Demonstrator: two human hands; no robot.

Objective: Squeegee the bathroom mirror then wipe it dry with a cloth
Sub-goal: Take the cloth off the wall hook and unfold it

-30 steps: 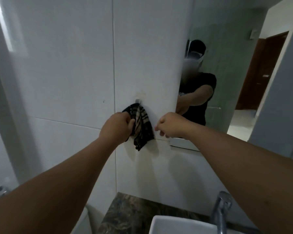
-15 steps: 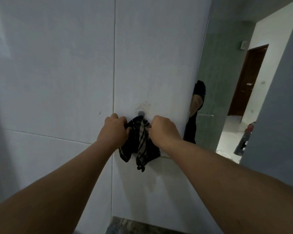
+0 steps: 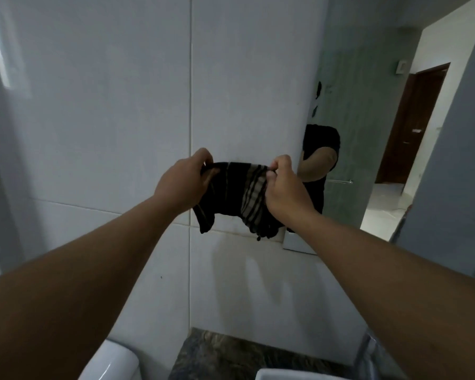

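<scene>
**Fingers pinching the cloth open ahead of the wipe**

Fingers (image 3: pixel 203 157) of the left hand (image 3: pixel 183 182) are curling shut on the left top corner of the cloth (image 3: pixel 232 196), thumb pressing the fabric against them. Moving rightward, the dark cloth with its pale striped band is hanging stretched between both hands, its lower edge drooping toward six o'clock, in front of the white tiled wall (image 3: pixel 107 119). At its three o'clock, the right hand (image 3: pixel 285 190) is clamping the other top corner in a closed fist. Further toward three o'clock, the mirror (image 3: pixel 368 133) is standing beside the wall, showing a reflected arm and a doorway. At six o'clock, the dark stone counter (image 3: pixel 231 355) and a white basin's rim (image 3: pixel 280 374) are showing.

No squeegee is appearing anywhere, so I cannot tell whether that pass is done; the cloth step seems to be starting. Doing it well probably means folding the cloth into a flat pad, keeping one firm grip, then working the glass from twelve o'clock downward in overlapping strokes, avoiding loose corners dragging streaks.
</scene>
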